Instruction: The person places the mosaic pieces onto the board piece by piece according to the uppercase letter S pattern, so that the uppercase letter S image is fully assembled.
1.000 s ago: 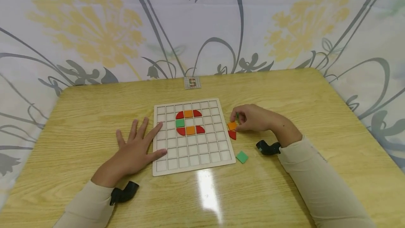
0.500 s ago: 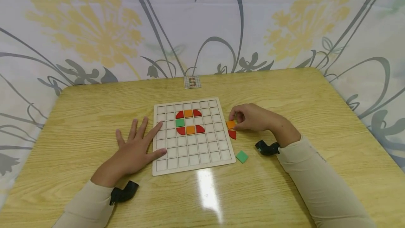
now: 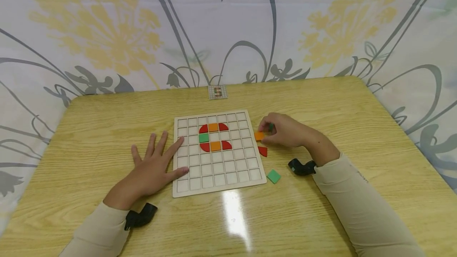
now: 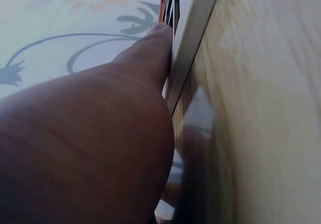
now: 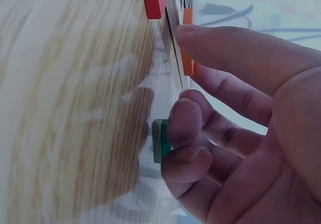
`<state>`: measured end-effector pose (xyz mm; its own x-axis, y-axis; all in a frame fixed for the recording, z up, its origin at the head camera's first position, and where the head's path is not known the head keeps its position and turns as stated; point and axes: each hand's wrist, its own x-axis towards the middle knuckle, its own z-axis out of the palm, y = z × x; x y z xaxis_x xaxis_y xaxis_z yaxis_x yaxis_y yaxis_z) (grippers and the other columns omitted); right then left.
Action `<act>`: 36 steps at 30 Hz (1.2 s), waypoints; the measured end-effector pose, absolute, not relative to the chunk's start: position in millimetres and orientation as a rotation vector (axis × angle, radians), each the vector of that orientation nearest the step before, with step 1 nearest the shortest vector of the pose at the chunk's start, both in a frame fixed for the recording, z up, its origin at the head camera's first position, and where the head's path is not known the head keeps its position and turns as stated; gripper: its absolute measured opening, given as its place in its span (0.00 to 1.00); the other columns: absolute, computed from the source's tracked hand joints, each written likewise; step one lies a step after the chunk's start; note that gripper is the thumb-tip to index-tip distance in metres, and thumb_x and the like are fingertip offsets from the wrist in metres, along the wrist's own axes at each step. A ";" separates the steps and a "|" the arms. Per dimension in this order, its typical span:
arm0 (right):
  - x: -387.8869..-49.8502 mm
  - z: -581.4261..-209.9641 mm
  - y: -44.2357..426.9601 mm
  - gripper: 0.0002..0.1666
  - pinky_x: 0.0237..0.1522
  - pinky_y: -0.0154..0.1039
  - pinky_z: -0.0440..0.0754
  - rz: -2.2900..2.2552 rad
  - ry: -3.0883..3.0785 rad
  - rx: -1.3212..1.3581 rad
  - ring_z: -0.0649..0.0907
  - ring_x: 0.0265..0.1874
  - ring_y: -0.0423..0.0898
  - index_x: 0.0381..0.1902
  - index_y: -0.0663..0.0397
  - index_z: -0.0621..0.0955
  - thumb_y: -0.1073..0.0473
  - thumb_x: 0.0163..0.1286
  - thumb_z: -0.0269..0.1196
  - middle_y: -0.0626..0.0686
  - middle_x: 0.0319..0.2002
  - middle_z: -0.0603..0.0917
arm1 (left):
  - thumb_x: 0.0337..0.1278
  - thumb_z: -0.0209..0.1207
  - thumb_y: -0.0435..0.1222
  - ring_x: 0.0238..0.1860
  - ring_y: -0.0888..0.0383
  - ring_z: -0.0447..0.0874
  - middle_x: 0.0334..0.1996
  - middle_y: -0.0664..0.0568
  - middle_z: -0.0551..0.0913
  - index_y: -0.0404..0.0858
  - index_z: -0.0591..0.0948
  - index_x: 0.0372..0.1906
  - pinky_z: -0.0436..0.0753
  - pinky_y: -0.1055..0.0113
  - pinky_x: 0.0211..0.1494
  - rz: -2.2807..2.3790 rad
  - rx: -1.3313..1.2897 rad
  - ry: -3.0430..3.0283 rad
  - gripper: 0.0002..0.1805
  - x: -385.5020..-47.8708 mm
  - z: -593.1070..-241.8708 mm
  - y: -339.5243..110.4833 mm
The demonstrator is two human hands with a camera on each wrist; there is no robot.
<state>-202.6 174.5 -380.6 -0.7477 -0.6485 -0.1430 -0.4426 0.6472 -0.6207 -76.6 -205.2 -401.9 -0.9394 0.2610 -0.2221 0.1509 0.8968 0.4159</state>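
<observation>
My right hand (image 3: 285, 131) pinches an orange square tile (image 3: 258, 136) between thumb and forefinger at the right edge of the wooden grid board (image 3: 217, 169). In the right wrist view the orange tile (image 5: 187, 58) stands clear of the table, close to the board's edge. Beyond the other curled fingers of that hand is a green tile (image 5: 161, 142); whether they touch it, I cannot tell. With fingers spread, my left hand (image 3: 151, 173) rests flat, thumb and forefinger on the board's left edge. Red, orange and green tiles (image 3: 215, 146) form a curved shape in the grid.
A red quarter-round tile (image 3: 262, 151) lies beside the board's right edge. Nearer me is a loose green square tile (image 3: 273, 176). At the table's far side lies a small pattern card (image 3: 217, 92), before a flower-printed cloth (image 3: 228, 27).
My right hand has shifted slightly away from me, moving the pinched orange tile toward the board's right edge. The left hand and the tiles in the grid stay where they were.
</observation>
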 end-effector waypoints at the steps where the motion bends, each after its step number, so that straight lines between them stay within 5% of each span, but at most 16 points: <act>1: -202.5 -380.2 174.0 0.11 0.40 0.40 0.77 -0.804 2.529 -0.872 0.76 0.34 0.46 0.43 0.55 0.83 0.61 0.64 0.71 0.53 0.40 0.81 | 0.64 0.50 0.68 0.79 0.34 0.19 0.81 0.40 0.31 0.59 0.46 0.81 0.18 0.23 0.64 0.579 0.308 2.789 0.47 -76.7 -401.9 -205.2; 23: -170.6 -361.6 136.7 0.12 0.25 0.33 0.74 -0.887 2.487 -0.918 0.75 0.22 0.41 0.47 0.53 0.85 0.61 0.65 0.70 0.49 0.26 0.82 | 0.64 0.50 0.68 0.79 0.34 0.19 0.81 0.40 0.31 0.59 0.46 0.81 0.18 0.24 0.64 0.587 0.307 2.790 0.47 -76.4 -401.9 -205.3; 36: -148.7 -363.7 114.4 0.12 0.25 0.30 0.74 -0.719 2.576 -0.989 0.75 0.21 0.36 0.44 0.49 0.89 0.53 0.65 0.71 0.45 0.38 0.89 | 0.63 0.49 0.69 0.79 0.35 0.19 0.81 0.40 0.30 0.59 0.46 0.81 0.17 0.24 0.64 0.582 0.309 2.794 0.48 -77.0 -403.0 -205.6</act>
